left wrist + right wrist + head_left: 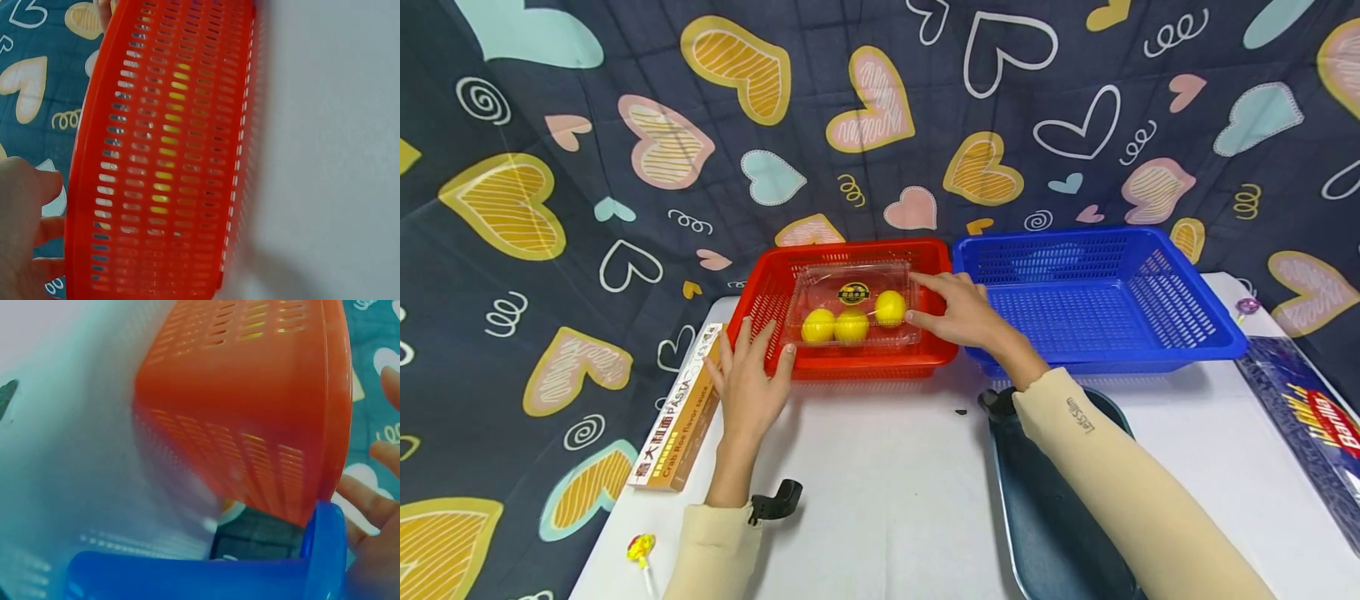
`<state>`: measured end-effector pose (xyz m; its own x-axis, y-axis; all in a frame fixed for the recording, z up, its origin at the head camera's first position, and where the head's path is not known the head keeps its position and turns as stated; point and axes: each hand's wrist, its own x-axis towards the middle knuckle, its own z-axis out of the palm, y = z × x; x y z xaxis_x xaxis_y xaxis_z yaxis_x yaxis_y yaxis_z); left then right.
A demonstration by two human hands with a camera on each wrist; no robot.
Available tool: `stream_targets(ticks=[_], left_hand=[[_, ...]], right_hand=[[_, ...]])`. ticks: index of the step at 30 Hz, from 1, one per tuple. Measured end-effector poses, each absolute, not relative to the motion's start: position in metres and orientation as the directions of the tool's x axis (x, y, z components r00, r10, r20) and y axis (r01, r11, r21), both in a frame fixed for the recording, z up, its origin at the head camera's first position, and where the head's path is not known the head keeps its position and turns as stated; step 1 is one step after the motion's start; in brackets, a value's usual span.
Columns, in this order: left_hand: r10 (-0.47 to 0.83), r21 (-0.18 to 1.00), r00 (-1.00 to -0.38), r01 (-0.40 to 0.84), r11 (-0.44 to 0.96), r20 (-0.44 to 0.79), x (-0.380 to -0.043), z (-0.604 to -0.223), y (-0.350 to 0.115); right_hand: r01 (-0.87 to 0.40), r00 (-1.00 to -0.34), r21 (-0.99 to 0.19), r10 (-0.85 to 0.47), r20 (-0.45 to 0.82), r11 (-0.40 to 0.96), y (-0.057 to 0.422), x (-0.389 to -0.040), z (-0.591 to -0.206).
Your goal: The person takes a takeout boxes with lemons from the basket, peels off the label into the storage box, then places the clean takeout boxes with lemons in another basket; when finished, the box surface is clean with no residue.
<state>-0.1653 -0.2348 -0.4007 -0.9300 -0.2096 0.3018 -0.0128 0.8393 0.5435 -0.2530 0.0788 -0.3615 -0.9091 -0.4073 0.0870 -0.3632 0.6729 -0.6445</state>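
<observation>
Heart-print cloth (1015, 83), labelled clear clamshell (853, 293), "PASTA" carton (677, 412), "Barilla" pack (1309, 417)

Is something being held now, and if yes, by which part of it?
Nothing appears held. The left hand and right hand are spread at either side of the clear rectangular plastic box; whether either touches it, I cannot tell.

The table (887, 500) bears red basket (872, 367), blue basket (1045, 312), tray (1048, 517), packages (679, 417), lollipops (641, 547).

Head view brightly and evenly lit, soft shadows cast on the white table (887, 483), faint glints caught on the clear plastic box (853, 293), wrist views softly blurred, the right one hazed.
</observation>
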Motion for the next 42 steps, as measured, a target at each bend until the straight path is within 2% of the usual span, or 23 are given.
stream_targets(ticks=[10, 23, 42], left_hand=[[-0.268, 0.578, -0.930, -0.077, 0.812, 0.252, -0.165, -0.407, -0.246], [-0.323, 0.562, -0.907, -0.123, 0.818, 0.270, -0.158, -0.411, -0.258], [-0.352, 0.629, -0.890, -0.100, 0.771, 0.290, -0.154, -0.418, -0.262]], right_hand=[[-0.388, -0.902, -0.607, -0.419, 0.098, 0.693, 0.069, -0.265, -0.363], [-0.385, -0.899, -0.605, -0.431, 0.076, 0.697, 0.061, -0.276, -0.367], [-0.386, -0.893, -0.590, -0.448, 0.044, 0.710, 0.052, -0.287, -0.362]])
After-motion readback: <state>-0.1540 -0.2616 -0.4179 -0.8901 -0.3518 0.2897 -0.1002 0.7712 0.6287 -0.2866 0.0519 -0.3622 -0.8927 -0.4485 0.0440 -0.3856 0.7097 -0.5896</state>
